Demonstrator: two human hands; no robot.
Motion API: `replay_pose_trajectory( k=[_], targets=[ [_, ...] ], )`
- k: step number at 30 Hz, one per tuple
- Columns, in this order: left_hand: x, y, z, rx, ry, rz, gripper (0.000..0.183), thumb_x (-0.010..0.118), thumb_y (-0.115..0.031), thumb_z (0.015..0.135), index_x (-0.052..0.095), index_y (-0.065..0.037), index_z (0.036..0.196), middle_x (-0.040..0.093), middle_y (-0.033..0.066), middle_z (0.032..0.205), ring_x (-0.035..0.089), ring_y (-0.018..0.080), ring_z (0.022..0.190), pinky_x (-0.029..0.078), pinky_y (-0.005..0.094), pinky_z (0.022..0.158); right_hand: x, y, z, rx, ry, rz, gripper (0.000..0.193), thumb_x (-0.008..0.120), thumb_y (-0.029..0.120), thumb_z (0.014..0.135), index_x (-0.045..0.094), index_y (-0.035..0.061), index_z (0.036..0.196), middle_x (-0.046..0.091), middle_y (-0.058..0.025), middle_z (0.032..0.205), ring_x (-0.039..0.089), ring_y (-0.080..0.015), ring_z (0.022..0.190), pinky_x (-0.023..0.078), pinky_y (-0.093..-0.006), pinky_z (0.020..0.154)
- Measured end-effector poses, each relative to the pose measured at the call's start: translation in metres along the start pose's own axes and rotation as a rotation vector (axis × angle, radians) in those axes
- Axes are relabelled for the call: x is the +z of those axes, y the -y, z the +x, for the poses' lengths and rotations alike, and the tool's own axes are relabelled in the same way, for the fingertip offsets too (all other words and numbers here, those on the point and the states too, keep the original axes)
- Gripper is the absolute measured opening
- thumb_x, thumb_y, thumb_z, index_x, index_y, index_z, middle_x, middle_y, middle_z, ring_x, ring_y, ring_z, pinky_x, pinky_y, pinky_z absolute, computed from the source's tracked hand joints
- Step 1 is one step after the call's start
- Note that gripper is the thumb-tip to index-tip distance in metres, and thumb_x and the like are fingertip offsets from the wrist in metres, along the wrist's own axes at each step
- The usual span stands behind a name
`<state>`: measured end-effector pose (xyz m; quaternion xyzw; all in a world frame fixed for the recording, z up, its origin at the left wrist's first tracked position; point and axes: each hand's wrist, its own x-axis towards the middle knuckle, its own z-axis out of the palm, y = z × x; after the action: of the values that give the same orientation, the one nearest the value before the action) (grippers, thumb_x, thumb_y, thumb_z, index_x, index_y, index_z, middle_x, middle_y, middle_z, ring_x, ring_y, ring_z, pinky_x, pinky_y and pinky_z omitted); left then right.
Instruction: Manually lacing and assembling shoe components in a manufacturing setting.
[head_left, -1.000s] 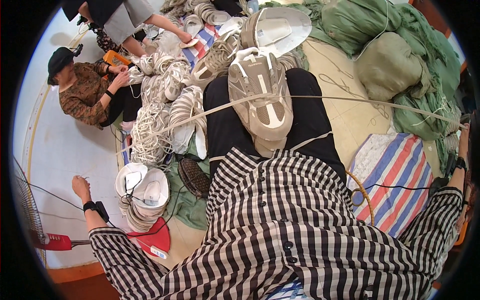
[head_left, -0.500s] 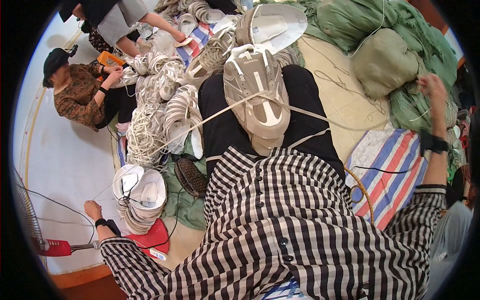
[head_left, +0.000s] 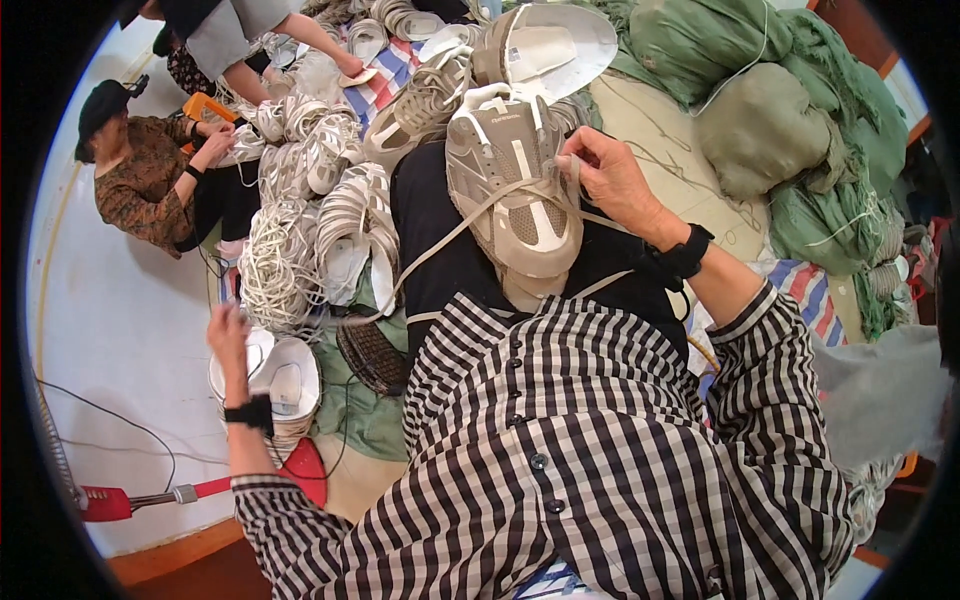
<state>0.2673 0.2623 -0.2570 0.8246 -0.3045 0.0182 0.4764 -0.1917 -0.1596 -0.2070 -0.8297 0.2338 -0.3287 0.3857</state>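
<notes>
A grey-beige sneaker upper [head_left: 512,185] rests on my lap, toe toward me, partly laced. A flat beige shoelace [head_left: 440,245] crosses its front and trails slack off the left side. My right hand [head_left: 612,185] is at the shoe's right edge, closed in a pinch on the lace. Out to the left, apart from the shoe, my left hand [head_left: 231,340] is raised over a stack of white-lined shoe uppers [head_left: 297,375]. Motion smears its fingers, so whether it holds the lace's far end is unclear.
Bundles of shoe uppers [head_left: 352,220] and a heap of white laces [head_left: 278,262] lie left of my knees. A seated co-worker [head_left: 150,190] handles an upper; another person's arm [head_left: 318,42] reaches down behind. Green sacks [head_left: 765,125] fill the far right. A red-handled tool [head_left: 105,503] lies lower left.
My right hand has come in from far right to the shoe's edge and pinches the lace. My left hand has moved up and slightly right. The left lace, taut before, now sags.
</notes>
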Motion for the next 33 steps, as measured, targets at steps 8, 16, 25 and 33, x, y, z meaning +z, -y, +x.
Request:
replay_pose_trajectory(
  k=[8,16,25,33],
  targets=[
    [0.189,-0.233,-0.042,0.273,0.269,-0.340,0.009,0.059,-0.007,0.091,0.066,-0.004,0.096,0.060,0.0000,0.071,0.055,0.0062,0.063,0.045,0.0220,0.058,0.007,0.001,-0.007,-0.018,-0.049,0.035,0.011,0.063,0.010,0.091,0.056,0.0015,0.088,0.053,0.0028,0.072,0.045,-0.0059,0.066,0.041,-0.0233,0.059],
    [0.265,-0.269,-0.068,0.266,0.424,-0.523,0.010,0.058,-0.007,0.094,0.064,-0.003,0.100,0.064,0.0001,0.078,0.056,0.0051,0.070,0.046,0.0211,0.064,0.012,0.002,-0.005,-0.073,-0.130,-0.046,0.010,0.064,0.007,0.087,0.056,0.0003,0.088,0.061,-0.0122,0.071,0.058,-0.0232,0.061,0.046,-0.0328,0.057],
    [0.266,-0.269,-0.069,0.236,0.439,-0.517,0.010,0.057,-0.002,0.091,0.064,-0.001,0.098,0.067,0.0035,0.079,0.060,0.0073,0.072,0.050,0.0231,0.067,0.011,0.008,-0.001,-0.207,-0.137,-0.157,0.012,0.065,0.005,0.085,0.054,0.0012,0.085,0.061,-0.0144,0.072,0.061,-0.0279,0.063,0.047,-0.0359,0.058],
    [0.270,-0.265,-0.070,0.263,0.457,-0.535,0.010,0.057,-0.003,0.092,0.063,0.001,0.098,0.066,0.0048,0.077,0.061,0.0088,0.071,0.050,0.0235,0.068,0.014,-0.002,0.001,-0.085,-0.088,0.004,0.011,0.064,0.006,0.086,0.055,-0.0001,0.088,0.061,-0.0136,0.071,0.058,-0.0247,0.061,0.047,-0.0331,0.058]
  ],
)
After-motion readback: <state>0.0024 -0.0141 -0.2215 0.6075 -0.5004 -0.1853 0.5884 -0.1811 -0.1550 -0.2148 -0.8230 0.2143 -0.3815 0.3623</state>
